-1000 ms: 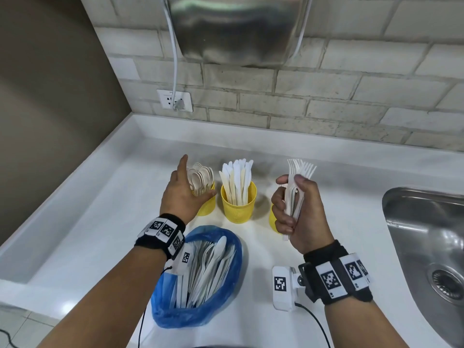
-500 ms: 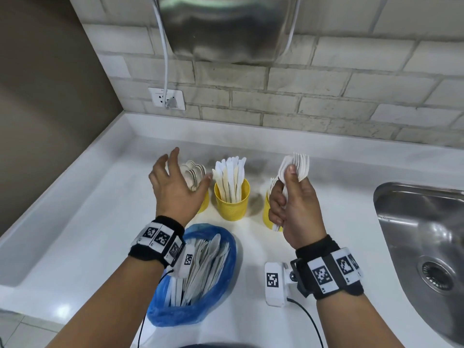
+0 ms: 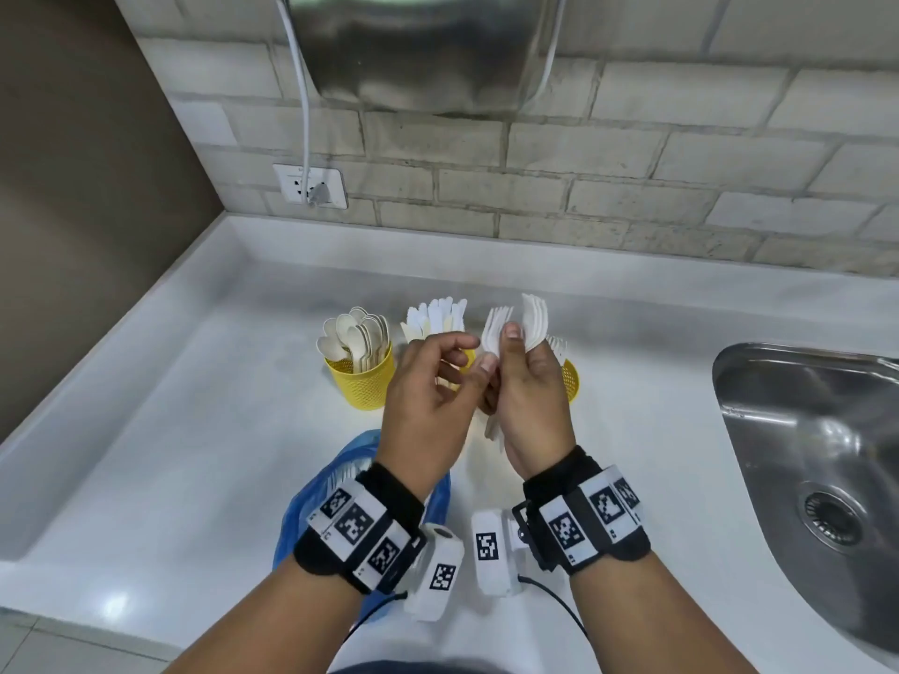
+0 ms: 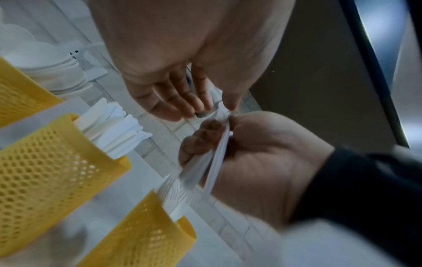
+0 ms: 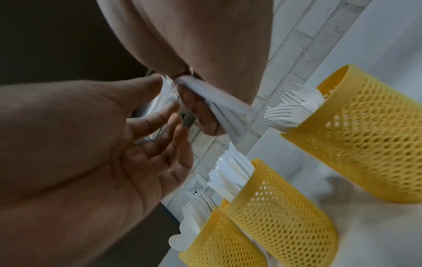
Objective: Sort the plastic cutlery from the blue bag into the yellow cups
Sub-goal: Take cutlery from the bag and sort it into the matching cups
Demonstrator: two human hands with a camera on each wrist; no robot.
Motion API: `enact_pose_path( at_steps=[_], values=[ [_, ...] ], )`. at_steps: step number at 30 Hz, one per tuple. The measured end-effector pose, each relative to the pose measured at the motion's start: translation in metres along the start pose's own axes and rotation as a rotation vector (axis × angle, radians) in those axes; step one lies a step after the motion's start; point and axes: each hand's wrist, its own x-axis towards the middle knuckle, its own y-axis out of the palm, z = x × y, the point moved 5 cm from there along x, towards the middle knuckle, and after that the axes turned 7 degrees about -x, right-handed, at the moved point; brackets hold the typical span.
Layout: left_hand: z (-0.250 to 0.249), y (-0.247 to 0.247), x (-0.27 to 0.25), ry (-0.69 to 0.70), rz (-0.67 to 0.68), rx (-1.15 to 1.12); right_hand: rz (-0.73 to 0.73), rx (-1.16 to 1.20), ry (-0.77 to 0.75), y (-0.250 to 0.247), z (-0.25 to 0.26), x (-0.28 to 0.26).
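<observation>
My right hand [image 3: 516, 350] grips a bundle of white plastic forks [image 3: 534, 317] upright, above and in front of the right yellow cup [image 3: 570, 381], which holds forks. My left hand [image 3: 474, 356] has come against it, and its thumb and fingers pinch the head of one fork [image 4: 218, 105] at the bundle's left side [image 5: 167, 90]. The left yellow cup [image 3: 362, 377] holds spoons. The middle cup [image 5: 280, 204] holds knives and is mostly hidden behind my left hand in the head view. The blue bag [image 3: 301, 508] lies under my left wrist, its contents largely hidden.
A steel sink [image 3: 802, 430] is set into the white counter [image 3: 170, 454] at the right. Behind the cups is a brick wall with a socket [image 3: 311, 187] and a steel dryer [image 3: 418, 51] above. A brown wall closes the left side.
My left hand left the spoon cup and moved right to the forks held in my right hand, now pinching one. The right hand kept its grip on the bundle.
</observation>
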Motion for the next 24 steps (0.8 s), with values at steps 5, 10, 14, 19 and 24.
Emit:
enact_pose_path(
  at_steps=[5,10,14,19,24],
  values=[
    [-0.006,0.000,0.015,-0.109,0.091,-0.146,0.101,-0.063,0.046,0.001,-0.010,-0.004],
    [-0.009,-0.002,0.024,-0.155,0.194,-0.271,0.307,0.069,0.168,0.000,-0.011,-0.006],
    [-0.005,-0.006,0.033,-0.118,0.125,-0.188,0.374,0.118,0.307,0.001,-0.009,-0.009],
    [-0.009,0.009,0.031,-0.248,0.334,-0.346,0.470,0.218,0.370,-0.004,-0.006,-0.012],
    [-0.019,0.014,0.031,-0.219,0.452,-0.254,0.549,0.165,0.194,-0.008,0.002,-0.015]
  ],
)
